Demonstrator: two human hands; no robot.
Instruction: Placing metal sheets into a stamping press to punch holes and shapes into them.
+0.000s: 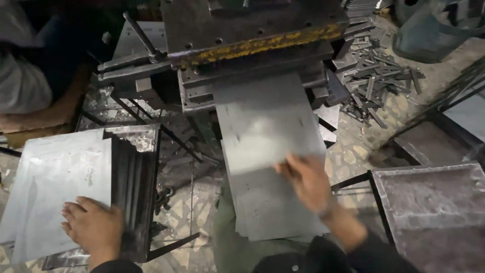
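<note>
A metal sheet is lying under the press, the right hand pressing it open-fingered. The left hand is resting flat, fingers spread, on stacked sheets.

Far end of the metal sheet is hidden inside the press. Right hand is motion-blurred. The stack of sheets is cut off at the left edge.

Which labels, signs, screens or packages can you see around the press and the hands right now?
None show in this view.
Nearest to a marking: a worn yellow painted strip along the front edge of the dark press, long, narrow and chipped, above the grey metal sheet under the right hand.
</note>
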